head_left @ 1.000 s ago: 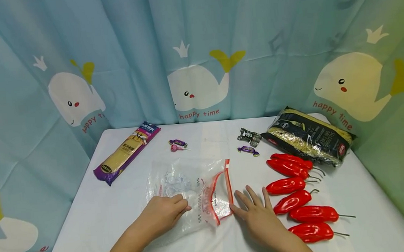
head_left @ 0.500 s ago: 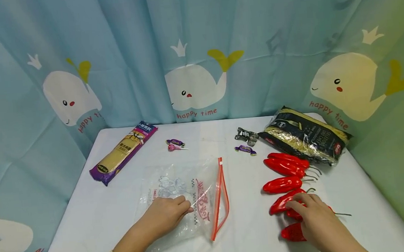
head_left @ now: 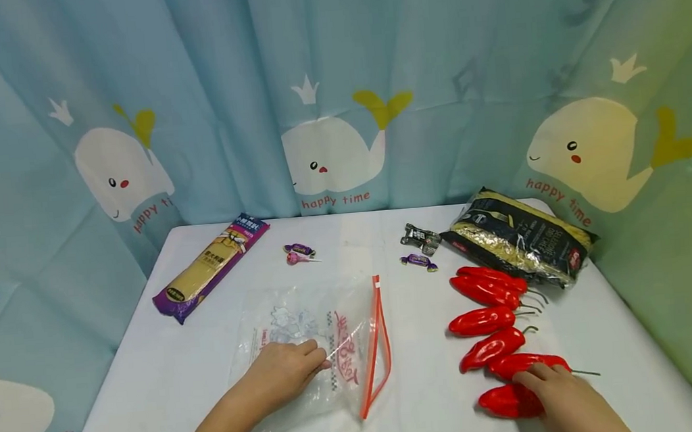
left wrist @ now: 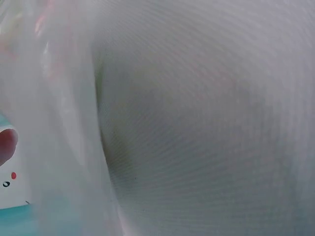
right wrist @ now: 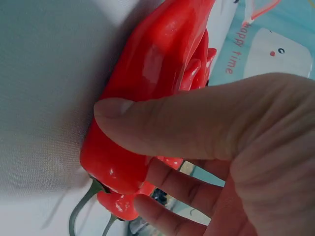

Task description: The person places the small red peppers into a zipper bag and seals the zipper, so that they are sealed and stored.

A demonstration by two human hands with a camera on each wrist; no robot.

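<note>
Gripping the nearest red pepper, the person's right hand lays its thumb across the glossy side, fingers round the far side. From where I stand, that pepper lies on the white bench at the right, last in a loose row; five other red peppers run away from it toward a black-and-gold package. The left hand, fingers curled, pinches a clear plastic bag lying flat, its orange zip edge facing the peppers. Farther back I see a black-wrapped sweet beside a purple one, a pink lollipop near another purple sweet, and a long purple-ended packet slanting at the left.
</note>
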